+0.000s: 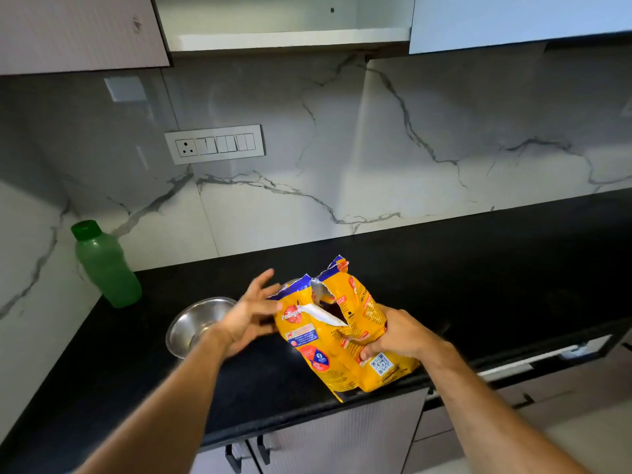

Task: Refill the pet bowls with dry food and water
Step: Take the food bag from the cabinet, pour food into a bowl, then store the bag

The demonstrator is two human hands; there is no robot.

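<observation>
Right hand (pixel 398 335) grips the upright food bag (pixel 337 331); left hand (pixel 248 316), fingers spread and empty, hovers beside it, steel bowl (pixel 195 323) lying immediately left.

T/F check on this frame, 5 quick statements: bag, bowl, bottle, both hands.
1. The yellow food bag stands on the black counter with its top torn open. True.
2. The right hand grips the bag's side. True.
3. The steel bowl is full of dry food. False: the part that shows is bare metal.
4. The green bottle lies on its side with its cap off. False: it stands upright, capped, near the wall.
5. The left hand holds the bottle. False: it is open, fingers spread, beside the bag.
</observation>
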